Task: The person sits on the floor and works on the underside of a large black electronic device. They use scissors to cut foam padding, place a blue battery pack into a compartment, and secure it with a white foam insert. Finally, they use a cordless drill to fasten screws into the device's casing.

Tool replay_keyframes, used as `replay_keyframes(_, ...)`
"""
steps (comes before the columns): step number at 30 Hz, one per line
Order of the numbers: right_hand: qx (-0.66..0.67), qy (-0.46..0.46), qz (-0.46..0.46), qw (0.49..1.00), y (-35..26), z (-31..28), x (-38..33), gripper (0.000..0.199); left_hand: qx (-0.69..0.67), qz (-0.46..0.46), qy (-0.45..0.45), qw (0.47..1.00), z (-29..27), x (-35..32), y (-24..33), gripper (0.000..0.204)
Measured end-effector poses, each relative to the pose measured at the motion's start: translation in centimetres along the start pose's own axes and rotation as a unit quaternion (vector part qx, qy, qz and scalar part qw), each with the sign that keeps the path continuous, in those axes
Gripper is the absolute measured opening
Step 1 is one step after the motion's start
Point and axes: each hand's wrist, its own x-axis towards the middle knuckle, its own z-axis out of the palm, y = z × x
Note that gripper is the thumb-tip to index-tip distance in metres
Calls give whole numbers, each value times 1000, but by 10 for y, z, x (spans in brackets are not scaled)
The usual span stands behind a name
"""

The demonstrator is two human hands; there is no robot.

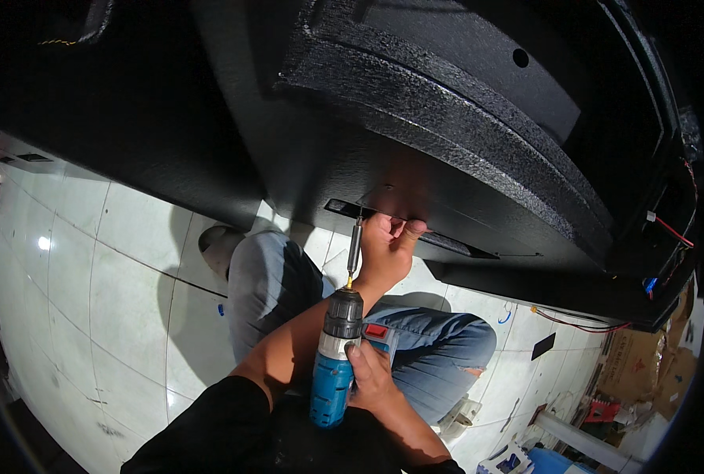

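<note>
My right hand (372,375) is wrapped round the grip of a blue and black cordless drill (335,383). A long metal bit holder (354,249) runs up from its chuck. The tip meets or nearly meets the underside of a black textured panel (384,170), close to a dark slot (342,208). My left hand (389,249) reaches across beyond the drill, up against the panel beside the bit tip. Its fingers are curled and the thumb lies along the panel's lower edge. What those fingers pinch, if anything, is hidden.
My legs (273,272) in jeans are bent on the white tiled floor (131,276). Loose wires (672,231) hang from the black housing at the right. Below them are cardboard (640,359) and a grey bar (585,438). A small black plate (542,346) lies on the tiles.
</note>
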Motion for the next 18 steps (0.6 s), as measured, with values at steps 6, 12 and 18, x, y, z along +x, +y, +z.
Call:
replay_keyframes(6,-3,0,2,1000,-1,0,1,91,13,16,17,1000,-1,1,-7,40)
replay_keyframes(12,-3,11,2,1000,2,6,-7,91,29,1,13,999,-1,1,-4,35)
replay_keyframes(18,-1,14,-2,1000,-1,6,-1,94,92,1,2,996,-7,1,-11,31)
